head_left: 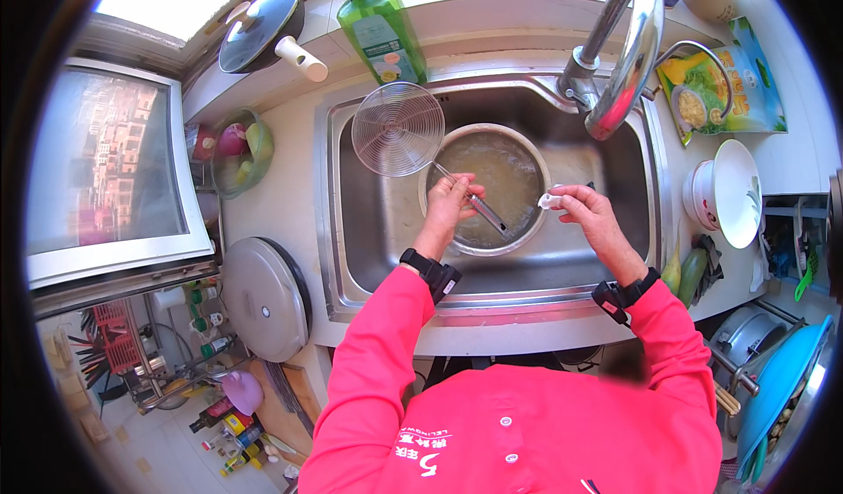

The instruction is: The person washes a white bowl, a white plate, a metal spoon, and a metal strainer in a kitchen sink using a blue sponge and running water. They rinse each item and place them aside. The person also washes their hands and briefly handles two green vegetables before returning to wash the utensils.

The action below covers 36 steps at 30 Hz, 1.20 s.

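Observation:
My left hand is closed round the handle of a wire skimmer, above the sink. The skimmer's round spiral head points up and left, over the sink's back left corner. Below the handle, a round basin of cloudy water stands in the steel sink. At the basin's right rim my right hand pinches a small crumpled white piece between thumb and fingers; its exact kind is not clear.
A curved faucet rises at the back right. Behind the sink stand a green soap bottle and a lidded pan. White bowls and a colourful food bag sit on the right, a grey round lid on the left.

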{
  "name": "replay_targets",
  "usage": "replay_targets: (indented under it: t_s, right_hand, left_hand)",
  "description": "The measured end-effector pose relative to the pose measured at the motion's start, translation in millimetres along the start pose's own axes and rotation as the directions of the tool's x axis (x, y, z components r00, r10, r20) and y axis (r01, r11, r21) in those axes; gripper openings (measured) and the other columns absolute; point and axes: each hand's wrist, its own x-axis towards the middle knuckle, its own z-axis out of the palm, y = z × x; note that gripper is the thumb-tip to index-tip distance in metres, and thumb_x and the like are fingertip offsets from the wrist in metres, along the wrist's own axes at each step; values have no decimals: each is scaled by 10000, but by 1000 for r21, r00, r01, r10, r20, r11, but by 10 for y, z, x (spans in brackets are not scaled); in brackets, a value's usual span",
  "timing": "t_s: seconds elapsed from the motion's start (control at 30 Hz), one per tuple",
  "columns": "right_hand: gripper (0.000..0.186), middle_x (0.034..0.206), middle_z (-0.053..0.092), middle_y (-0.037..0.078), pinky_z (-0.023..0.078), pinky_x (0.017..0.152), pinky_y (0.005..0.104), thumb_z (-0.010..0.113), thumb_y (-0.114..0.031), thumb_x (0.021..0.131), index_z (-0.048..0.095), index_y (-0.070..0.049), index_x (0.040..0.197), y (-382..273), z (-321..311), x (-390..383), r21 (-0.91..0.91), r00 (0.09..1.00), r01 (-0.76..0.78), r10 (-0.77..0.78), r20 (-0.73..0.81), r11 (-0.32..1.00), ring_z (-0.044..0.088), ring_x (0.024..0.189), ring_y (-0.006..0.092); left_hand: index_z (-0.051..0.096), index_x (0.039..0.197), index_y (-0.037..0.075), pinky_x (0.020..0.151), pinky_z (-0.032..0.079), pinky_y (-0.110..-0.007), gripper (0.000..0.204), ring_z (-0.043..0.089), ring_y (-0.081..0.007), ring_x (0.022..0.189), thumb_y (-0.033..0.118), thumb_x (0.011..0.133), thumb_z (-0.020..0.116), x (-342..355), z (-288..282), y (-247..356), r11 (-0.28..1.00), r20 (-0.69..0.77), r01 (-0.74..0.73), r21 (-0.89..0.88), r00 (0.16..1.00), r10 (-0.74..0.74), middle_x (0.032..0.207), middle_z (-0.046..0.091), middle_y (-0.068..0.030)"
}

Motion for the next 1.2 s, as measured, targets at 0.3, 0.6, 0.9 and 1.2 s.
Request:
replay_targets:
  t_s: [0.3,0.6,0.9,1.2]
  right_hand:
    - [240,991,646,14,456,750,245,518,-189,914,617,-64,1093,91,-1,20,25,1000,-15,15,-7,1000,578,904,93]
    - [263,1003,644,48,473,794,263,493,-197,924,597,-22,1091,-65,-104,45,-61,998,-31,28,-48,998,597,939,118]
    - [373,1153,587,99,483,815,304,491,-244,930,473,-71,1260,2,170,401,316,967,-256,240,90,914,599,993,196]
    - [295,1022,614,67,468,757,313,545,-165,869,536,-76,1150,40,491,1003,576,954,-282,288,83,768,575,964,192]
  left_hand:
    - [444,1180,51,738,549,-430,317,633,-300,881,283,969,397,-152,311,-426,913,222,331,-236,934,-281,959,602,-154]
    - [455,1025,-17,748,547,-456,204,601,-286,892,151,912,483,479,217,-943,791,106,418,-447,903,-417,933,561,-153]
    - [520,1038,-1,862,491,-489,204,575,-328,1015,104,864,539,393,-71,-910,834,233,467,-293,881,-411,1062,598,-173]
    - [357,1320,45,816,471,-564,524,435,-356,1191,320,903,513,149,-96,-655,852,87,498,-160,867,-490,1301,441,-179]
